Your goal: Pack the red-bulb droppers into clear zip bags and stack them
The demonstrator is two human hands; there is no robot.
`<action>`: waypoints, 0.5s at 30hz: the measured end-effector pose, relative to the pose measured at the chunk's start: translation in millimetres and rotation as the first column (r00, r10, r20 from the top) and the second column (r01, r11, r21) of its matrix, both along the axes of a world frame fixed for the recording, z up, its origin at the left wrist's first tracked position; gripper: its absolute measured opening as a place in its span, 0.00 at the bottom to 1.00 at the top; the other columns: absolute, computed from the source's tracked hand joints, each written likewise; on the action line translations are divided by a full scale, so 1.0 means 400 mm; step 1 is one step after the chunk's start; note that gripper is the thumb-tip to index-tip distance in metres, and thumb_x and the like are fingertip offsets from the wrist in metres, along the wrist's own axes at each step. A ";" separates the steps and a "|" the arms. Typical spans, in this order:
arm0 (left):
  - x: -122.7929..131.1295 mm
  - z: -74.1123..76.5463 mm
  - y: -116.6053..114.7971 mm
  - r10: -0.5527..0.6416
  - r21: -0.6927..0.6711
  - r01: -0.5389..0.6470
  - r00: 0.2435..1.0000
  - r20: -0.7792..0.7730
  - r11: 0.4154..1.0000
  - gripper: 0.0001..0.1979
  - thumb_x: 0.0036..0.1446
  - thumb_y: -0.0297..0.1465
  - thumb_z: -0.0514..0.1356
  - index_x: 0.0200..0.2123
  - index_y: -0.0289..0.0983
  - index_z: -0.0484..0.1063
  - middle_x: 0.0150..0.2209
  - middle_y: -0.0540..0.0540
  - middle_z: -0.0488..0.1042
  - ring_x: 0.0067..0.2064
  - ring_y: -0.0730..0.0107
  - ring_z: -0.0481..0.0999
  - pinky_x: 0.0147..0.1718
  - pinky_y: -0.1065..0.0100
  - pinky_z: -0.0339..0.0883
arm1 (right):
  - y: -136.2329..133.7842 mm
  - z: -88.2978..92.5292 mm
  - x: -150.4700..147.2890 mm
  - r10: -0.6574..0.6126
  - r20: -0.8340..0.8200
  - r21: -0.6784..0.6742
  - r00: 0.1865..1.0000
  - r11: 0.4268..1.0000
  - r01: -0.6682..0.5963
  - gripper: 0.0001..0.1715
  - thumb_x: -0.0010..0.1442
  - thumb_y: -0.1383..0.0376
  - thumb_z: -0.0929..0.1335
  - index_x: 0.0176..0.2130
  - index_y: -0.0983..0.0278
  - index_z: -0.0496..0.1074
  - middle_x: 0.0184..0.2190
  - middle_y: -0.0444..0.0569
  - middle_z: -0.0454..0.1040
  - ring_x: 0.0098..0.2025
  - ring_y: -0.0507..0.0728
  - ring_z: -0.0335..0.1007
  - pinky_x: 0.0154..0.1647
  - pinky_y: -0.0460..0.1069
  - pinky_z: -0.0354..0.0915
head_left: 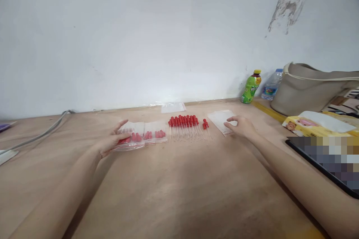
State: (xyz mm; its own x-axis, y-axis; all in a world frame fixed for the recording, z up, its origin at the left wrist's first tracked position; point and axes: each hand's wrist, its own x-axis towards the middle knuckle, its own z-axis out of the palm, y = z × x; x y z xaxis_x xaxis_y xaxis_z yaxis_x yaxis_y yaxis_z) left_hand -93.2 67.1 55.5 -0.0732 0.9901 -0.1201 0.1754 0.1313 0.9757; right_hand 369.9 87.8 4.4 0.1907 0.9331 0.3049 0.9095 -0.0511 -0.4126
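My left hand (112, 142) is at the left end of a row of clear zip bags. Its thumb lies over the nearest zip bag (136, 142), which holds red rubber bulbs, and its index finger stretches out behind. Beside it lies another zip bag (156, 132) with more red bulbs. Several glass droppers (183, 122) with red bulbs lie side by side in the middle, and a few droppers (205, 124) lie apart to their right. My right hand (241, 126) is over the edge of a stack of white-looking empty bags (221, 119), thumb and index finger apart.
A flat bag (173, 108) lies by the wall. At the right stand a green bottle (250, 87), a water bottle (272, 86) and a grey bin (305, 89). Closer are a yellow tissue pack (297, 126) and a dark-edged device (308, 162). A cable (42, 137) runs at left.
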 end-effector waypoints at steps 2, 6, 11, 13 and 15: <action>-0.025 -0.027 0.022 -0.027 0.034 0.029 0.997 -0.067 0.999 0.40 0.42 0.32 0.67 0.57 0.48 0.52 0.40 0.45 0.74 0.39 0.63 0.75 0.35 0.67 0.71 | 0.015 -0.021 0.018 -0.017 0.053 -0.063 0.998 0.998 0.021 0.27 0.48 0.51 0.63 0.41 0.65 0.71 0.43 0.54 0.72 0.43 0.61 0.67 0.41 0.51 0.61; -0.066 -0.087 0.065 -0.028 0.117 0.060 0.967 -0.253 0.991 0.39 0.42 0.37 0.66 0.57 0.48 0.52 0.52 0.42 0.65 0.51 0.57 0.67 0.45 0.62 0.65 | 0.017 -0.047 0.007 -0.020 0.141 -0.111 0.990 0.993 0.036 0.31 0.48 0.49 0.62 0.43 0.68 0.70 0.43 0.58 0.71 0.43 0.62 0.67 0.40 0.50 0.61; -0.092 -0.114 0.078 0.037 0.170 0.054 0.871 -0.490 0.984 0.32 0.40 0.39 0.65 0.51 0.41 0.63 0.55 0.41 0.61 0.53 0.54 0.63 0.49 0.61 0.61 | 0.007 -0.047 -0.019 -0.054 0.275 -0.078 0.960 0.994 0.078 0.19 0.53 0.61 0.59 0.33 0.69 0.74 0.33 0.59 0.74 0.37 0.61 0.69 0.35 0.49 0.61; -0.093 -0.108 0.071 0.072 0.194 0.048 0.819 -0.569 0.980 0.28 0.41 0.40 0.64 0.47 0.38 0.67 0.50 0.40 0.66 0.51 0.53 0.65 0.47 0.59 0.61 | 0.002 -0.045 -0.023 -0.067 0.295 -0.069 0.953 0.993 0.091 0.19 0.54 0.64 0.57 0.31 0.69 0.74 0.32 0.60 0.74 0.35 0.61 0.69 0.34 0.49 0.60; -0.088 -0.098 0.063 0.108 0.231 0.050 0.775 -0.623 0.972 0.24 0.41 0.40 0.63 0.44 0.37 0.70 0.44 0.40 0.71 0.46 0.50 0.69 0.44 0.56 0.63 | -0.004 -0.039 -0.024 -0.106 0.287 -0.018 0.952 0.993 0.116 0.21 0.56 0.66 0.55 0.32 0.70 0.73 0.34 0.61 0.73 0.36 0.61 0.69 0.35 0.51 0.60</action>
